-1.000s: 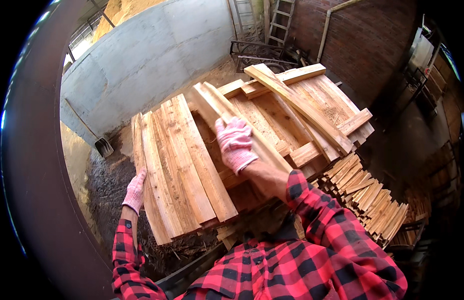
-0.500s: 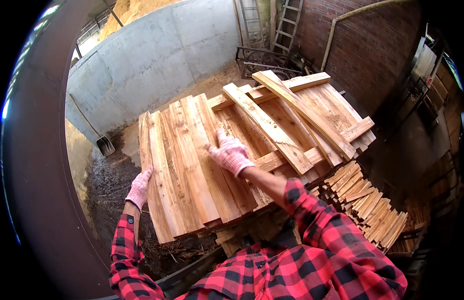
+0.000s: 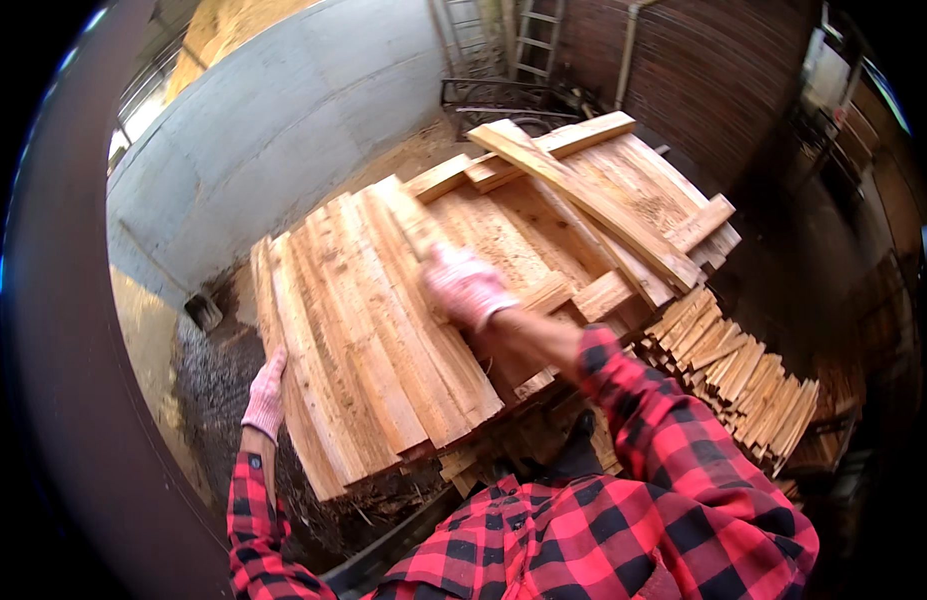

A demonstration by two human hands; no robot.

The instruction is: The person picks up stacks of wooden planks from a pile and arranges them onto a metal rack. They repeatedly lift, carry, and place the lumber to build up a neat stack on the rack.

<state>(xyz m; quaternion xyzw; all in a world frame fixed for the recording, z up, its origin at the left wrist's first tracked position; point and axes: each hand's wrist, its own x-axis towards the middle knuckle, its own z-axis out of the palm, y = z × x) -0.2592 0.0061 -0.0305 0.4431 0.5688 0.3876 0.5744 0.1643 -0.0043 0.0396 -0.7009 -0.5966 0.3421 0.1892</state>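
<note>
Pink-white gloved R hand [image 3: 466, 287], ctr frame, & L hand [image 3: 265, 398], lower-left, are touching long tan wooden planks [image 3: 358, 340]; can't tell either grip.

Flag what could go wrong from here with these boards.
1. The diagonal plank lies loose across others; a knock might slide it off.
2. The left hand is against the outermost left board; it could get pinched if boards shift.
3. The right hand is blurred, its grip unclear; a board may slip.
</note>
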